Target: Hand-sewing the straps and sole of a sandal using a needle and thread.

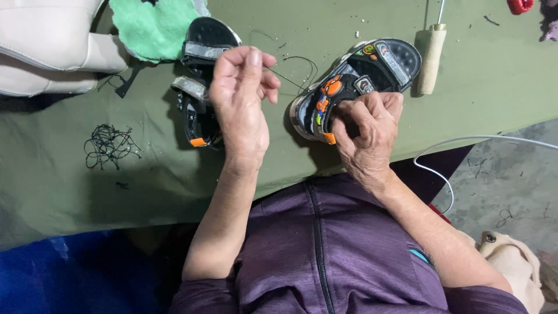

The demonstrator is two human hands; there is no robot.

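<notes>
Two small black sandals sit on the olive-green worktop [70, 174] below me. My right hand [369, 131] presses down on the near end of the right sandal [360, 78], its fingers curled over the strap with the orange decorations, so that grip is closed on the shoe. This sandal lies tilted, its heel end pointing far and right.

My left hand [241, 96] is raised just left of it, thumb and fingertips pinched together on a thin dark thread [290, 81], which runs taut to the right toward the sandal I am holding and loops above it. Under and behind this hand lies the other sandal [200, 87], straps open, untouched.

A wooden-handled tool [431, 58] rests just right of the held sandal, its metal shank pointing far. A green cloth [154, 26] lies at the far left edge beside a cream padded thing [46, 46]. A tangle of black thread scraps [110, 145] sits well to the left on the worktop. A white cable [465, 142] curves off the right edge over the grey floor [511, 180].
</notes>
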